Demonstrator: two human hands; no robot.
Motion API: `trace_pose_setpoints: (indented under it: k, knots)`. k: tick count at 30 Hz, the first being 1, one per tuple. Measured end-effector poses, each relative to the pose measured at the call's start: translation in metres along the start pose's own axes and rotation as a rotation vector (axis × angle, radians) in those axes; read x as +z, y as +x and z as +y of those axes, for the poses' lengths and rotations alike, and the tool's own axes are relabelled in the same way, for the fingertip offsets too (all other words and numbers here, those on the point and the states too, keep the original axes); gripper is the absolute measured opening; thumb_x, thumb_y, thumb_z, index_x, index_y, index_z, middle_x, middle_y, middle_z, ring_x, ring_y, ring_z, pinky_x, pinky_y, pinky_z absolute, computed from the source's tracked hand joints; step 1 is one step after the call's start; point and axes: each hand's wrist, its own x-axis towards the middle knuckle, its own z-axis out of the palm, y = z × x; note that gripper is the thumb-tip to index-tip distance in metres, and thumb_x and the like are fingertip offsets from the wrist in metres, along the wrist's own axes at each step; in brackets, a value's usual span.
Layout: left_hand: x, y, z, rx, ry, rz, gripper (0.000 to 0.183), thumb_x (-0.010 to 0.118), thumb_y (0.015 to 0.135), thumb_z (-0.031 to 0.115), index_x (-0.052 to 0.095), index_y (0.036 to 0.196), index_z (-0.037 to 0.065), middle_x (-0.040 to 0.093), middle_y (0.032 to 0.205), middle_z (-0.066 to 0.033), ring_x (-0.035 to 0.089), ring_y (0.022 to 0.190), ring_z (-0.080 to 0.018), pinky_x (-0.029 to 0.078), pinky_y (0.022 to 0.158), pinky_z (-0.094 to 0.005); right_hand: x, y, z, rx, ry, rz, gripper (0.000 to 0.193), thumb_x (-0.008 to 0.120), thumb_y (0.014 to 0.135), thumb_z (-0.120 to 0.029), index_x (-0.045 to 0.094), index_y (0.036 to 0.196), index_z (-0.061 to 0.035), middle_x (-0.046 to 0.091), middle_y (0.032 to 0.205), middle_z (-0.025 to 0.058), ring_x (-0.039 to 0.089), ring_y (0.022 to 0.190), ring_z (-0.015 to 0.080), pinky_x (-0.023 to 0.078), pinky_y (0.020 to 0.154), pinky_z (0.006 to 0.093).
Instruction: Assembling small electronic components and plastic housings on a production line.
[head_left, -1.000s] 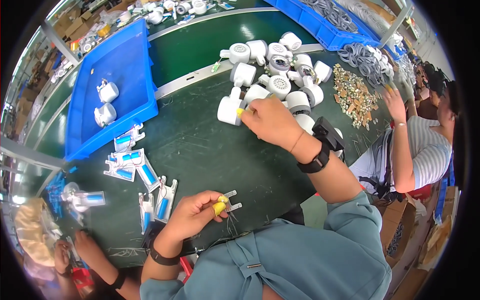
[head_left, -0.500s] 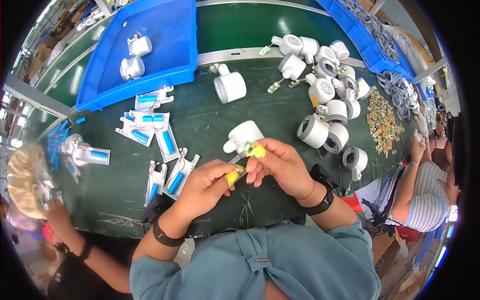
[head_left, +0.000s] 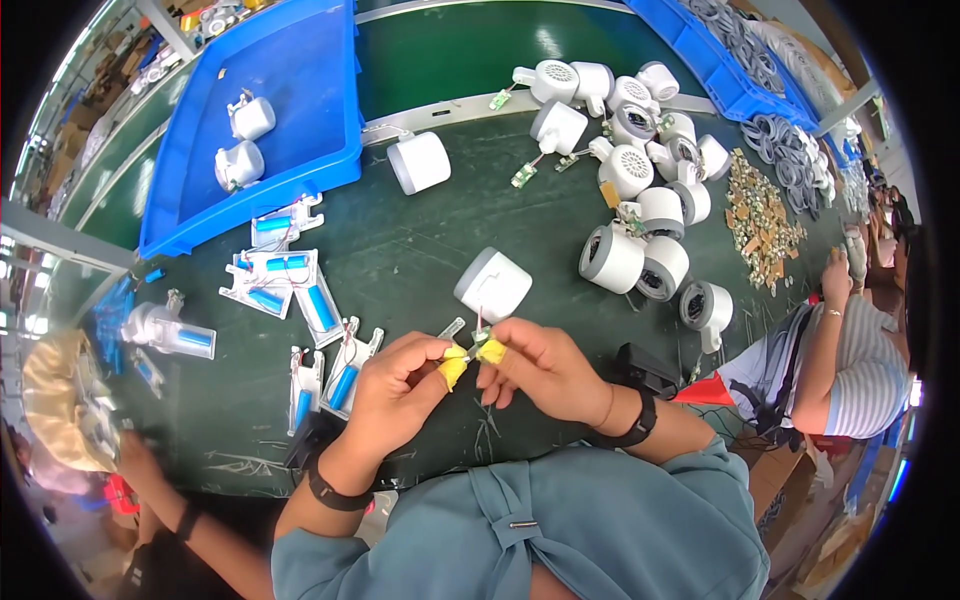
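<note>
In front of me a white cylindrical housing (head_left: 497, 287) with a grey rim lies tilted on the dark green table. A thin wire runs from it to a small circuit board (head_left: 481, 336) at my fingertips. My right hand (head_left: 548, 372), with yellow wrapping on its thumb, pinches this board. My left hand (head_left: 402, 388) is closed in a pinch beside it, also with yellow wrapping at the thumb. Something small and silvery shows between the two hands, too small to name. Just beyond the left fingers a pale flat strip (head_left: 453, 328) sticks out.
White frames with blue batteries (head_left: 318, 308) lie left. A blue tray (head_left: 350, 165) holds two housings. Several white housings (head_left: 628, 170) crowd the right, beside a heap of small boards (head_left: 760, 225) and grey rings (head_left: 785, 155). Co-workers' arms (head_left: 150, 475) show at both sides.
My hands have come together, the yellow-wrapped fingers now nearly touching. The housing has turned, its grey rim now facing left. The whole view has shifted slightly.
</note>
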Motion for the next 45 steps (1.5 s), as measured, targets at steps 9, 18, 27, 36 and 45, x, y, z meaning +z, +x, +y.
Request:
trace_pose_setpoints:
  k: [9, 18, 27, 36, 45]
  knots:
    - [0.002, 0.002, 0.007, -0.013, 0.152, -0.037, 0.017, 0.059, 0.086, -0.006, 0.064, 0.101, 0.0, 0.059, 0.092, -0.0025, 0.05, 0.071, -0.0061, 0.038, 0.061, -0.0201, 0.003, 0.0, 0.004, 0.011, -0.102, -0.045, 0.021, 0.042, 0.103, -0.017, 0.052, 0.107, 0.0007, 0.064, 0.08, 0.0062, 0.064, 0.066, 0.0109, 0.052, 0.059, 0.0225]
    - [0.009, 0.004, 0.009, 0.578, 0.767, 0.117, 0.031, 0.071, 0.066, 0.001, 0.061, 0.095, 0.002, 0.062, 0.09, -0.0102, 0.064, 0.071, -0.0271, 0.053, 0.058, -0.0332, 0.001, 0.0, 0.003, 0.147, 0.141, -0.086, 0.023, 0.041, 0.102, -0.02, 0.054, 0.095, -0.0026, 0.061, 0.071, 0.0044, 0.061, 0.058, 0.0104, 0.047, 0.05, 0.021]
    - [0.016, -0.003, 0.017, 0.816, 1.219, 0.121, 0.027, 0.069, 0.069, 0.006, 0.064, 0.095, 0.003, 0.061, 0.094, -0.0098, 0.058, 0.065, -0.0175, 0.048, 0.054, -0.0272, -0.005, 0.002, -0.005, 0.269, 0.315, -0.143, 0.027, 0.043, 0.101, -0.023, 0.055, 0.086, -0.0038, 0.059, 0.062, 0.0049, 0.059, 0.05, 0.0132, 0.044, 0.044, 0.0222]
    - [0.022, -0.002, 0.009, 0.898, 1.361, 0.091, 0.018, 0.063, 0.075, 0.009, 0.065, 0.092, 0.003, 0.062, 0.092, -0.0099, 0.057, 0.064, -0.0159, 0.047, 0.054, -0.0253, -0.012, 0.004, -0.005, 0.354, 0.375, -0.146, 0.027, 0.047, 0.099, -0.027, 0.056, 0.086, -0.0043, 0.059, 0.061, 0.0037, 0.058, 0.047, 0.0122, 0.043, 0.041, 0.0221]
    - [0.032, 0.007, -0.002, 0.536, 0.758, 0.308, 0.028, 0.069, 0.072, -0.008, 0.061, 0.097, 0.0, 0.063, 0.092, -0.0166, 0.062, 0.064, -0.0245, 0.05, 0.052, -0.0305, 0.005, 0.004, 0.005, 0.105, 0.233, -0.015, 0.021, 0.039, 0.102, -0.017, 0.052, 0.095, -0.002, 0.061, 0.071, 0.0042, 0.063, 0.061, 0.0106, 0.05, 0.052, 0.0222]
